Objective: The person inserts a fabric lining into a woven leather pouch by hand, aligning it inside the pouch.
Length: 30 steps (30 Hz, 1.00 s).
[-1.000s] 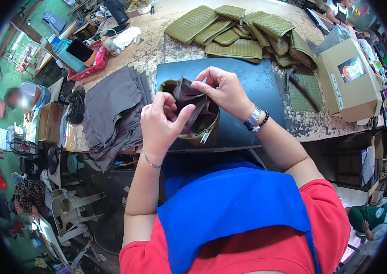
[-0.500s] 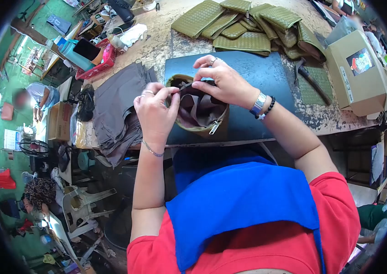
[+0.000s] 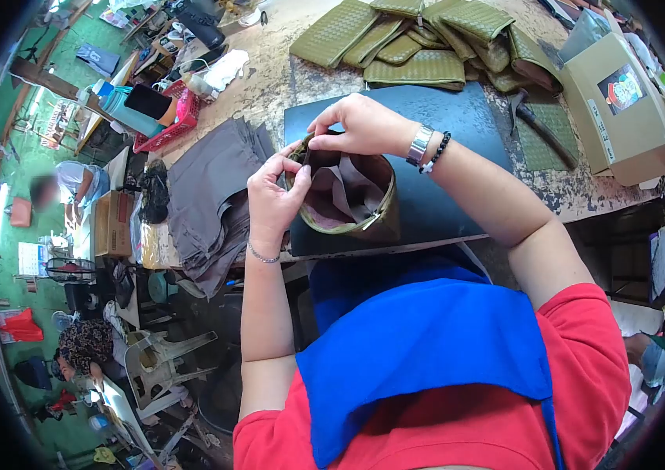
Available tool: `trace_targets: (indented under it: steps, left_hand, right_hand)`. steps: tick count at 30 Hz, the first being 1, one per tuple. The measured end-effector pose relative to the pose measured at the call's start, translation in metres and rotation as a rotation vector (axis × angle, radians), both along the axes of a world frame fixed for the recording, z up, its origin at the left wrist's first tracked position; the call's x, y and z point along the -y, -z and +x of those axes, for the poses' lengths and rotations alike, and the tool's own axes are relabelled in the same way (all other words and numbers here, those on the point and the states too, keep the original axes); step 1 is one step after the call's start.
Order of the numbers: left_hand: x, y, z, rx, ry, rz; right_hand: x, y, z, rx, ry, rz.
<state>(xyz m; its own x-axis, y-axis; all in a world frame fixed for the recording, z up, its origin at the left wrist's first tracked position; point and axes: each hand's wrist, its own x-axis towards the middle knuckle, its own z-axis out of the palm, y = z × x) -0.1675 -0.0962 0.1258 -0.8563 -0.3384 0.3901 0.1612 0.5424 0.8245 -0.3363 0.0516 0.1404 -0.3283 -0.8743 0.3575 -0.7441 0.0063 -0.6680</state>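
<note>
Grasps the far-left rim of a round, open-topped, olive-green pouch (image 3: 387, 217) with both hands. Pinches from the left with the left hand (image 3: 273, 189), thumb bent towards the opening, fingers curled close to it. Pinches the same stretch of rim with the right hand (image 3: 365, 127), arching in over the far side, thumb and forefinger just beside the left fingertips. Cannot tell apart shell and lining at the pinched spot, with fingertips in the way.

Has the pouch mouth-up on the left part of a flat, blue-black, rectangular mat (image 3: 450, 164), close to the near edge of a worn, pale, paint-flecked table (image 3: 266, 74). Shows, inside the mouth, a loosely creased, purplish-brown cloth lining (image 3: 348, 196), and at the near-right rim a small, silvery zipper pull (image 3: 370, 222).

Wears a thin, silvery chain bracelet (image 3: 263, 258) on the left wrist; on the right, a broad, silvery wristwatch (image 3: 420, 144) and a dark beaded bracelet (image 3: 443, 147).

Has a layered stack of dark grey-brown cloth sheets (image 3: 211, 184) near the left hand, partly overhanging the near table edge. Beyond the mat, a heap of olive-green, weave-textured cases (image 3: 418, 70). To the right, a dark-handled hammer (image 3: 544, 131) lying across a flat, olive-green, weave-textured panel (image 3: 536, 157), just beside a brown cardboard box (image 3: 634, 153). Farther left, a red plastic basket (image 3: 174, 135).
</note>
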Motion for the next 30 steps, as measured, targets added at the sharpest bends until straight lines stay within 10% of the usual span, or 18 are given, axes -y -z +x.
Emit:
trace_targets:
  steps: [30]
  left_hand:
    - [0.002,0.009,-0.012,-0.004,-0.282,0.032]
  right_hand:
    - [0.004,-0.002,0.019,0.052,0.152,-0.037]
